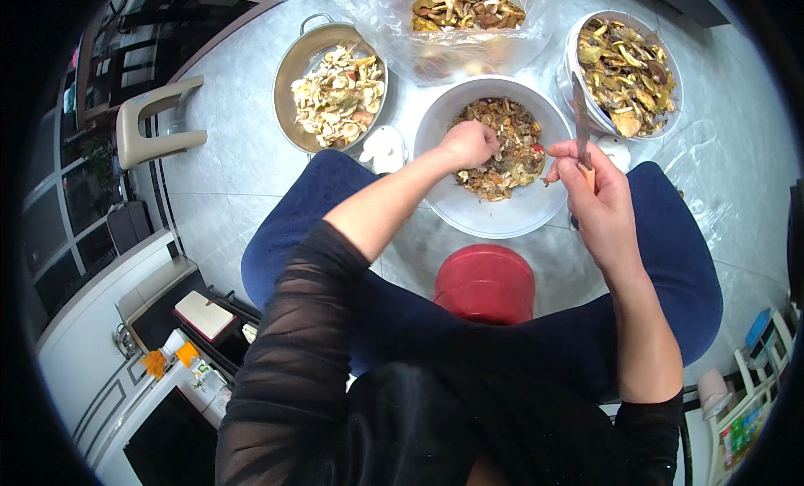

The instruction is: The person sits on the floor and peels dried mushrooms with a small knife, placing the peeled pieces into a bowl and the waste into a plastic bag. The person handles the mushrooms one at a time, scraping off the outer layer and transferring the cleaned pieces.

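My left hand (pixel 471 144) reaches into a white plastic basin (pixel 496 221), its fingers curled down over a heap of mushroom scraps (pixel 505 175). Whether those fingers pinch anything is hidden from above. Over the basin's right rim, my right hand (pixel 600 194) grips a knife (pixel 581 112) by its orange-brown handle. The stained blade points away from me. A small dark bit (pixel 546 181) shows by the right fingertips. Left of the basin, a metal pot (pixel 282 109) holds pale mushroom pieces (pixel 339 97).
Brownish-yellow mushrooms (pixel 468 9) fill a clear plastic bag (pixel 452 59) beyond the basin. A white bucket (pixel 567 71) at the right holds more mushrooms (pixel 628 78). Between my knees stands a red stool-like object (pixel 485 282). A beige plastic stool (pixel 135 131) is at the left.
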Demonstrator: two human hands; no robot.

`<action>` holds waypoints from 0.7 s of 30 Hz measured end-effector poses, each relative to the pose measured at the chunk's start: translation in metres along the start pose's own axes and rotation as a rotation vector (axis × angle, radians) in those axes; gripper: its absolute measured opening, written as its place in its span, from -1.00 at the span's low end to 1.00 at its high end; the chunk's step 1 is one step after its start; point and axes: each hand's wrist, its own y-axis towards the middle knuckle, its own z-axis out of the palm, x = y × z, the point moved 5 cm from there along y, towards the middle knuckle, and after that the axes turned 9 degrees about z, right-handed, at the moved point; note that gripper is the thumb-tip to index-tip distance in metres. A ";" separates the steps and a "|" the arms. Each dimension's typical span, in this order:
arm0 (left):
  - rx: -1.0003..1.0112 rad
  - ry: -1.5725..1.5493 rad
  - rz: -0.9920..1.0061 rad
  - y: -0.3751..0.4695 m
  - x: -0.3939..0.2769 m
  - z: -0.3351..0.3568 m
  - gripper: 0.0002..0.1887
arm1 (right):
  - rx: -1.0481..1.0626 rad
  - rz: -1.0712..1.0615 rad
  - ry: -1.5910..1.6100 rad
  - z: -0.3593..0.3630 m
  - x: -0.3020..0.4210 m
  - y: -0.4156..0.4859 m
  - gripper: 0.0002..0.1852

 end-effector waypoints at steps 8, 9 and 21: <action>-0.035 0.701 0.063 0.025 0.047 0.035 -0.73 | -0.018 0.049 -0.044 0.000 -0.002 0.002 -0.82; -0.022 0.722 0.039 0.026 0.047 0.038 -0.72 | -0.016 0.054 -0.038 0.000 -0.002 0.002 -0.82; 0.025 0.800 0.160 0.019 0.029 0.033 -0.76 | 0.006 0.072 -0.095 0.004 -0.001 0.004 -0.82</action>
